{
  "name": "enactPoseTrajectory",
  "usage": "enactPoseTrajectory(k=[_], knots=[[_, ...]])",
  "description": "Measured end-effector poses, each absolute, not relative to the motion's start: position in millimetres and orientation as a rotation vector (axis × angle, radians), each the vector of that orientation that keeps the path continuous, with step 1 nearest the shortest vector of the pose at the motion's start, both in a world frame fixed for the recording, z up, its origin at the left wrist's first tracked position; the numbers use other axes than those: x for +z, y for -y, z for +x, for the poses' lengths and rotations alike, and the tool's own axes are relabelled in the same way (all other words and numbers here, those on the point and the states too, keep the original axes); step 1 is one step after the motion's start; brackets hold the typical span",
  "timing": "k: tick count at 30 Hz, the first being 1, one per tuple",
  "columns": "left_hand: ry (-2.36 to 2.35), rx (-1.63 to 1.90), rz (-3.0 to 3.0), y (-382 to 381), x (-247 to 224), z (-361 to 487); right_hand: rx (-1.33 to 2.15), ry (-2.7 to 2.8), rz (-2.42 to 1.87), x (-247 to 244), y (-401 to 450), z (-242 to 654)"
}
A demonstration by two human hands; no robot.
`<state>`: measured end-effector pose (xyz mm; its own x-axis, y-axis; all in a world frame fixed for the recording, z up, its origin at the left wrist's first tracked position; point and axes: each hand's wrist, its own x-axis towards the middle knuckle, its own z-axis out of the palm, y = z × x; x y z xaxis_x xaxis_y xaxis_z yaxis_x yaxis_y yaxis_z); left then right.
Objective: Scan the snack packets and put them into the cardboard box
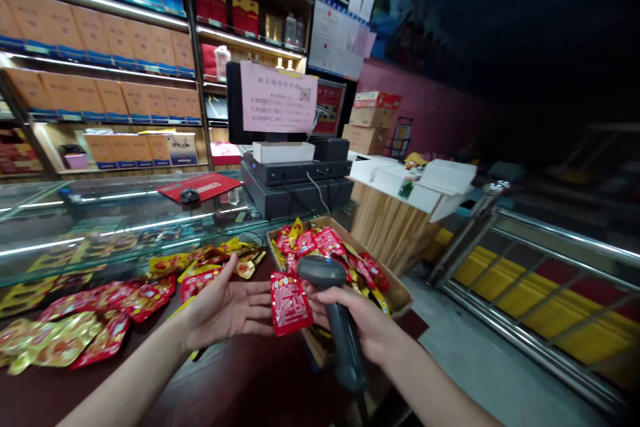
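Right hand (363,323) is gripping a grey handheld barcode scanner (340,327) tightly, a red foil packet (291,303) is sitting against its fingers, and left hand (225,307) is lying open just beside, above a dark counter (225,393) and a cardboard tray (395,287).

The printing on the red sachet (291,303) and pink notice (279,97) is too small to be read; the right hand (363,323) is partly hidden behind the handheld barcode scanner (340,327).
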<state>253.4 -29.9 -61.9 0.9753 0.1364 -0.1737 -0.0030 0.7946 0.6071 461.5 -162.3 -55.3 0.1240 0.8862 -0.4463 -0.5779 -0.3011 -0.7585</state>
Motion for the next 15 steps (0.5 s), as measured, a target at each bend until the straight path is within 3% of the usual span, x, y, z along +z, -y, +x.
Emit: enactPoseTrajectory(k=[8, 15], knots=[[-0.355, 0.098, 0.656, 17.9, -64.6, 339.8, 1.216, 0.376, -1.097, -59.9, 190.6, 539.6], [-0.388, 0.141, 0.611, 2.6, -77.6, 301.3, 1.289, 0.266, -1.028, -61.0, 205.5, 538.0]])
